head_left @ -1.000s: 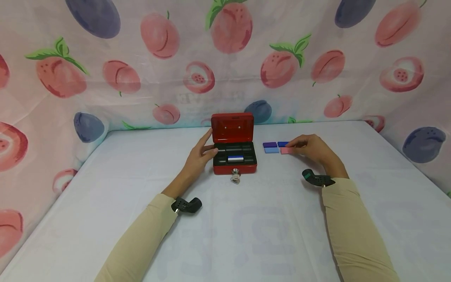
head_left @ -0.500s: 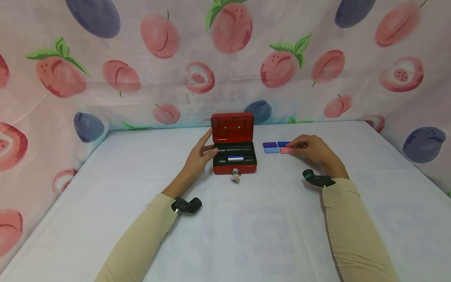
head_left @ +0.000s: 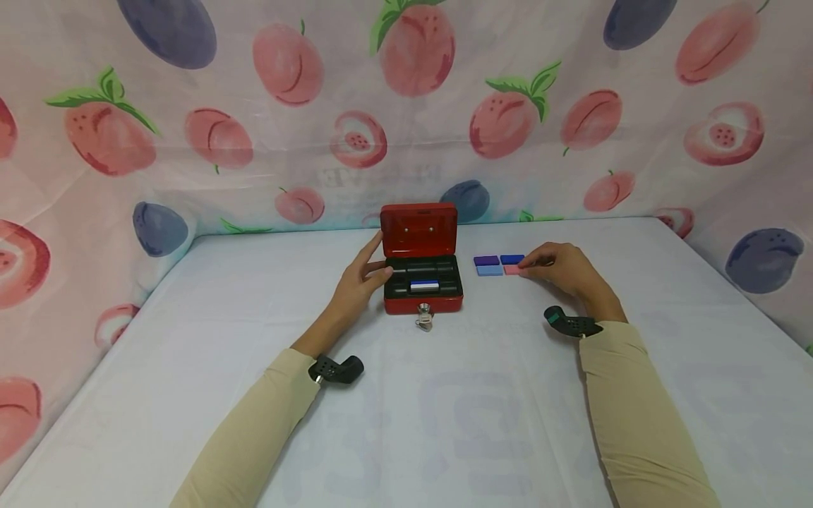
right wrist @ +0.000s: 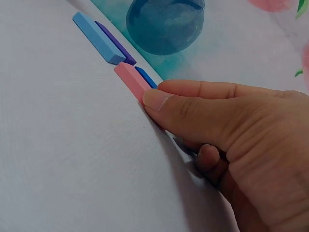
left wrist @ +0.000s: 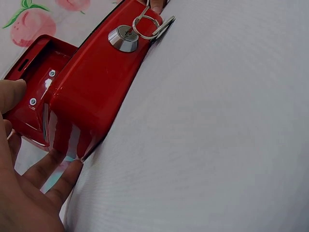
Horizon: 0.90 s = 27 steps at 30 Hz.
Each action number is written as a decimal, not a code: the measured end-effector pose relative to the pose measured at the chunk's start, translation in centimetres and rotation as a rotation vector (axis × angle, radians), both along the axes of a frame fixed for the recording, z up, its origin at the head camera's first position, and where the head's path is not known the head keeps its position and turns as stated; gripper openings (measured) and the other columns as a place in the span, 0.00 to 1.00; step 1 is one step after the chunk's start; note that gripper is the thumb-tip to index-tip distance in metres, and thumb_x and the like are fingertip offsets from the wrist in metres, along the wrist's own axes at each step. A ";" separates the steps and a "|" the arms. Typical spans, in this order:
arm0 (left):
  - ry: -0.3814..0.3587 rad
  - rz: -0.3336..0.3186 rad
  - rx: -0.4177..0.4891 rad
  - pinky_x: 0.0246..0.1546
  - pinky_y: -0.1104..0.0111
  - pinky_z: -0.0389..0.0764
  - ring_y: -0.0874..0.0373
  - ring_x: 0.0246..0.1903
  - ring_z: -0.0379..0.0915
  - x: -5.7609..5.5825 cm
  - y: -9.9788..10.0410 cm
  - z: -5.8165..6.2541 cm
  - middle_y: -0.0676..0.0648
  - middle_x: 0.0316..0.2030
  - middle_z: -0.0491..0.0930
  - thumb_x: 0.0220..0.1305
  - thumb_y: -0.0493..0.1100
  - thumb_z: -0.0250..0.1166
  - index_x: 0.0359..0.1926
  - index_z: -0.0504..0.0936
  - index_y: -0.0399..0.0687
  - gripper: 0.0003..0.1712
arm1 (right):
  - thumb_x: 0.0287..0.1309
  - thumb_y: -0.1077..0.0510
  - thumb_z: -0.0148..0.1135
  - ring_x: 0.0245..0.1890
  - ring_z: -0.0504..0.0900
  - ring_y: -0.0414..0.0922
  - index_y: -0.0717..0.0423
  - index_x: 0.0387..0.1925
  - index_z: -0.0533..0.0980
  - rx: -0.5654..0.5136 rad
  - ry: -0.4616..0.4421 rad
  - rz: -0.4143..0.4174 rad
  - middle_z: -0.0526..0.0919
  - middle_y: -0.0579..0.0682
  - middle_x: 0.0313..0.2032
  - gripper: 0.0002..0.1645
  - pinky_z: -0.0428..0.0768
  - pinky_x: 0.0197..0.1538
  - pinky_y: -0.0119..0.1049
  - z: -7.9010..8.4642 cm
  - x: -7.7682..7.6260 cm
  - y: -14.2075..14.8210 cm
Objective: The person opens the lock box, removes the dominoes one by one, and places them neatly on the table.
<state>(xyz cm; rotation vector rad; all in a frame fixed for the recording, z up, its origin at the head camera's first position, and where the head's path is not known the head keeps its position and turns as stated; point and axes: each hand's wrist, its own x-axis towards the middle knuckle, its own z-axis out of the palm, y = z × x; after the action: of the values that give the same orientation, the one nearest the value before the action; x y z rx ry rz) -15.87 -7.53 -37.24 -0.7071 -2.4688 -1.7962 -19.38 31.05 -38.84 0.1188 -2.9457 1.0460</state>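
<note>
A red metal cash box (head_left: 423, 305) stands with its lid (head_left: 419, 231) raised and a black tray (head_left: 422, 267) inside. A small blue-and-white bar (head_left: 424, 286) lies in the tray's front part. My left hand (head_left: 353, 287) rests against the box's left side, thumb near the rim, fingers extended along the wall in the left wrist view. To the right, my right hand (head_left: 565, 269) pinches the right end of a flat pink block (right wrist: 130, 79) on the table. Beside it lie a light blue block (right wrist: 98, 38), a purple block (right wrist: 116, 43) and a dark blue block (right wrist: 146, 76).
A key on a ring (left wrist: 149, 28) hangs from the lock (left wrist: 123, 38) at the box's front. White cloth (head_left: 444, 409) covers the table. A fruit-patterned curtain (head_left: 286, 141) rises behind the table's back edge.
The pink block has slid slightly left, close to the light blue block, and my right fingertips now sit nearer its right end. My left hand and the box have stayed still.
</note>
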 end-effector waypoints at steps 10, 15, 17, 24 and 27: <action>0.014 -0.008 -0.004 0.60 0.50 0.67 0.40 0.64 0.60 0.1 0.0 0.0 0.43 0.73 0.48 0.70 0.40 0.56 0.75 0.47 0.47 0.39 | 0.54 0.48 0.70 0.44 0.70 0.51 0.52 0.42 0.84 0.013 0.032 -0.006 0.78 0.53 0.42 0.16 0.71 0.47 0.45 -0.2 0.0 0.0; 0.018 -0.007 -0.002 0.60 0.49 0.66 0.39 0.64 0.60 0.1 0.0 0.1 0.43 0.73 0.48 0.70 0.40 0.55 0.75 0.47 0.46 0.39 | 0.53 0.47 0.71 0.46 0.72 0.52 0.52 0.41 0.84 0.005 0.038 -0.004 0.80 0.53 0.43 0.16 0.71 0.53 0.49 -0.4 -0.2 0.0; 0.021 -0.007 -0.002 0.60 0.49 0.66 0.39 0.64 0.60 0.1 0.0 0.1 0.43 0.73 0.48 0.70 0.39 0.55 0.75 0.47 0.46 0.39 | 0.53 0.48 0.71 0.46 0.73 0.52 0.52 0.40 0.84 -0.003 0.040 -0.002 0.80 0.53 0.43 0.16 0.70 0.54 0.50 -0.4 -0.2 0.1; 0.030 -0.009 -0.003 0.60 0.49 0.67 0.39 0.64 0.60 0.1 -0.1 0.1 0.42 0.73 0.48 0.70 0.39 0.55 0.75 0.47 0.45 0.39 | 0.52 0.47 0.72 0.44 0.74 0.51 0.51 0.40 0.84 -0.024 0.062 0.009 0.82 0.52 0.40 0.16 0.70 0.53 0.48 -0.3 0.0 0.1; 0.030 -0.010 -0.004 0.60 0.49 0.66 0.39 0.64 0.60 0.1 -0.1 0.1 0.42 0.73 0.48 0.70 0.40 0.55 0.75 0.47 0.45 0.39 | 0.51 0.48 0.72 0.43 0.75 0.50 0.52 0.39 0.84 -0.022 0.074 0.008 0.82 0.52 0.39 0.16 0.70 0.53 0.47 -0.3 0.0 0.1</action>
<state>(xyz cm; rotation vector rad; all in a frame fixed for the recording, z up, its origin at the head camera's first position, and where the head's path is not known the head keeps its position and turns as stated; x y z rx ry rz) -15.78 -7.58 -37.15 -0.7427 -2.4551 -1.7707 -19.36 31.11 -39.16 0.1656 -2.8697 1.0513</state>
